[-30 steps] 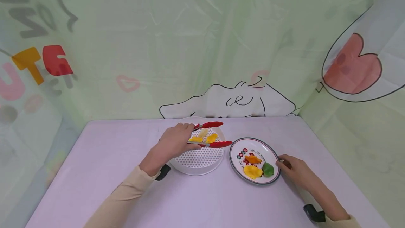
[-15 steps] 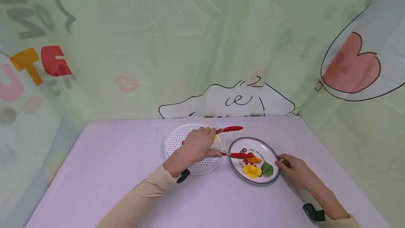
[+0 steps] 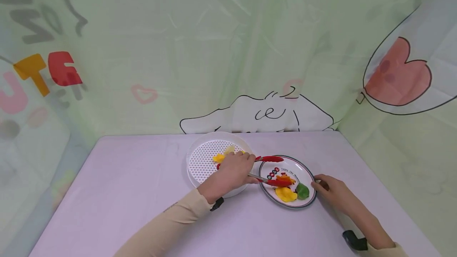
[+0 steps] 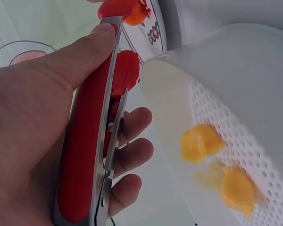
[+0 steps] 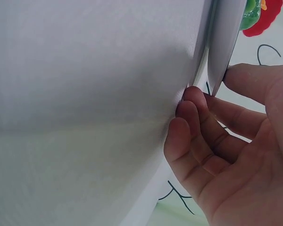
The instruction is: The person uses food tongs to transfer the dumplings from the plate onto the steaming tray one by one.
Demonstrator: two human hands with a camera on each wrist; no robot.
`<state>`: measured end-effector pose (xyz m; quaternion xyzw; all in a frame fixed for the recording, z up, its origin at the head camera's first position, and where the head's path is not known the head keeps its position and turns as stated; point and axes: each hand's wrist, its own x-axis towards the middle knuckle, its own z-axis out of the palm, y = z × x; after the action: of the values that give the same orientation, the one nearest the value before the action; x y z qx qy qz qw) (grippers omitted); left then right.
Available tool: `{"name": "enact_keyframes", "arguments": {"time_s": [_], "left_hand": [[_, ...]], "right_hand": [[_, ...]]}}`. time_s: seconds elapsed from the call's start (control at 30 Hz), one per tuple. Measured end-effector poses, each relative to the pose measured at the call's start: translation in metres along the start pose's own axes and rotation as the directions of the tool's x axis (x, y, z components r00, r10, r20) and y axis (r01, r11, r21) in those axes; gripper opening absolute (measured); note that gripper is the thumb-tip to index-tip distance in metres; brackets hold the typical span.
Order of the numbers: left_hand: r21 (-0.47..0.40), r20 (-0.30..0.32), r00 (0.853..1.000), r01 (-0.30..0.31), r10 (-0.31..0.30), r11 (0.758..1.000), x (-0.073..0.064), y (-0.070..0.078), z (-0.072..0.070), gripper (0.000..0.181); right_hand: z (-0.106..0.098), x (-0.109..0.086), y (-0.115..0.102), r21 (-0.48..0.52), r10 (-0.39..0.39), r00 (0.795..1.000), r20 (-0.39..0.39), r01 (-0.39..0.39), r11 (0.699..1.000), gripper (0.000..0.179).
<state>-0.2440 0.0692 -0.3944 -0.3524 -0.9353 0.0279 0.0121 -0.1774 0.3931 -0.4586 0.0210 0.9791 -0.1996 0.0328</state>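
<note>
My left hand (image 3: 235, 169) grips red-and-metal tongs (image 4: 82, 150), thumb on one arm and fingers curled round the other. Their spread red tips reach over a white plate (image 3: 301, 174) with a dark rim, the nearer tip right by an orange dumpling-shaped piece (image 3: 286, 178). Also on the plate lie a yellow piece (image 3: 286, 194) and a green piece (image 3: 302, 191). My right hand (image 3: 333, 192) pinches the plate's right rim between thumb and fingers. Partly behind the left hand is a round white perforated steamer tray (image 3: 200, 165) with yellow dumpling-shaped pieces (image 4: 238, 192) in it.
A pale piece (image 3: 229, 150) sits toward the back of the steamer tray. Tray and plate stand side by side on a lilac-covered table (image 3: 143, 177). Behind the table hangs a printed light green curtain (image 3: 160, 50).
My left hand has carried the tongs rightward from over the steamer tray to over the plate, and the tips have come closer together. My right hand stays on the plate's rim.
</note>
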Motion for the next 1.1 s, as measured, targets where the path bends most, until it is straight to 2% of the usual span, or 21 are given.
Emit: {"name": "enact_keyframes", "arguments": {"time_s": [0.2,0.47,0.9,1.1], "left_hand": [[0.017,0.022,1.0,-0.015,0.015,1.0,0.002,0.005,0.002,0.061],[-0.061,-0.016,0.999,-0.041,0.04,0.997,0.001,0.007,0.008,0.045],[-0.065,-0.021,0.999,-0.03,0.029,0.997,0.003,0.009,0.015,0.044],[-0.061,-0.049,0.998,-0.04,0.037,0.997,0.002,0.007,0.016,0.042]], "right_hand": [[-0.001,-0.001,-0.001,0.005,0.013,1.0,0.006,-0.013,1.0,0.043],[-0.001,-0.003,-0.002,-0.001,-0.012,1.0,-0.011,0.012,1.0,0.043],[0.0,-0.001,0.0,0.0,0.004,1.0,0.0,-0.004,1.0,0.045],[0.001,0.0,0.002,0.0,0.002,1.0,0.0,-0.002,1.0,0.044]]}}
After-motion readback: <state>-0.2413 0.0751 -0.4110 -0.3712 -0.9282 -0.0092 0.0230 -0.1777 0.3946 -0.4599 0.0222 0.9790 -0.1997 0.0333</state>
